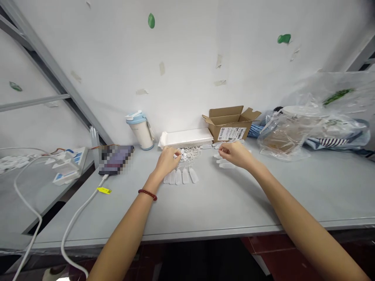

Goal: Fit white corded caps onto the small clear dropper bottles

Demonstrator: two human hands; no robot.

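A flat grey table (187,210) is carrying frosted oblong plastic pieces (185,176) on the near side of the left hand (167,159). An open brown cardboard box (218,130) is standing behind the right hand (238,153).

The left hand (167,158) and the right hand (236,153) are both bare, and so are the left forearm (129,222) and the right forearm (293,203), each narrowing toward its wrist. Just behind the left hand, a dark red bracelet (148,194) circles the wrist in a single strand. Its beads are small, rounded and closely strung, and it looks slightly thicker at the thumb-side end. Nearer the body than the hands, between the forearms, is a black area (202,259), too dark to tell whether it is clothing.
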